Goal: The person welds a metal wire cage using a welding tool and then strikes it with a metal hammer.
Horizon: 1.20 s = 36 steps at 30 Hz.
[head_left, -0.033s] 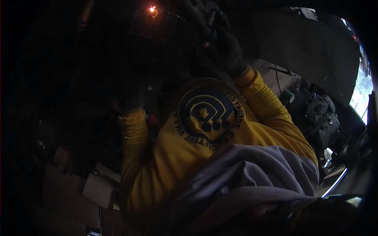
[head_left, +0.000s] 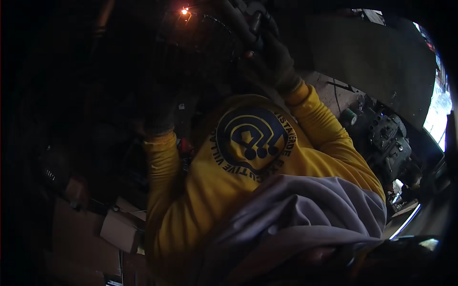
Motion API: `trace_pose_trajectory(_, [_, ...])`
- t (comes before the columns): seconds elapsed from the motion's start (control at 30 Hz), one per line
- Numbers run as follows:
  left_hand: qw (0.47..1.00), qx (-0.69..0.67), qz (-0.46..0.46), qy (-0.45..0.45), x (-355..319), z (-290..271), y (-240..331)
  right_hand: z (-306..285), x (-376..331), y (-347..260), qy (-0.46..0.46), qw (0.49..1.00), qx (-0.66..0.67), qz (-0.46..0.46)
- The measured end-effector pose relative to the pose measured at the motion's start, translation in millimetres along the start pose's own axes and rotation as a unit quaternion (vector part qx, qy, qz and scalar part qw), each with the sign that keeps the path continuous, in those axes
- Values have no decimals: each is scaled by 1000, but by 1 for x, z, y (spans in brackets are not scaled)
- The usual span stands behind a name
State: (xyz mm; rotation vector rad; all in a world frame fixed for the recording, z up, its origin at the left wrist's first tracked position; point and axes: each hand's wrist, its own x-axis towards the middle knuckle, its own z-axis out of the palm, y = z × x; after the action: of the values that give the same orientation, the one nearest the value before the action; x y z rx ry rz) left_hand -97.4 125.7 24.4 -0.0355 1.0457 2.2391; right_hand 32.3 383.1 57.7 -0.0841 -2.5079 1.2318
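Right hand [head_left: 274, 59] grip closed on dark hose [head_left: 238, 24] overhead; left hand [head_left: 157, 112] grip unclear in shadow

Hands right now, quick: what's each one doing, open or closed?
Left hand: gloved, raised into the dark; grip cannot be told.
Right hand: gloved, closed around dark hoses overhead.

sleeves [head_left: 167, 171]: your matt yellow cloth
gloves [head_left: 276, 66]: dark, rough fabric
boxes [head_left: 119, 229]: dull brown cardboard
engine [head_left: 389, 138]: dark, greasy metal
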Motion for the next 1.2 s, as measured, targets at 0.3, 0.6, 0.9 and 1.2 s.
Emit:
trace_pose_trajectory(0.3, [963,-234,-127,39,5,0,-3,1,-8,4,-39,987,-53,150])
trace_pose_trajectory(0.6, [792,558,245,34,5,-28,-21,5,-6,3,-17,995,-27,98])
trace_pose_trajectory(0.9, [627,739,235,70,3,-17,-7,4,-9,6,-32,993,-41,103])
trace_pose_trajectory(1.2, [724,643,239,74,-5,1,-8,4,-13,17,-14,996,-32,80])
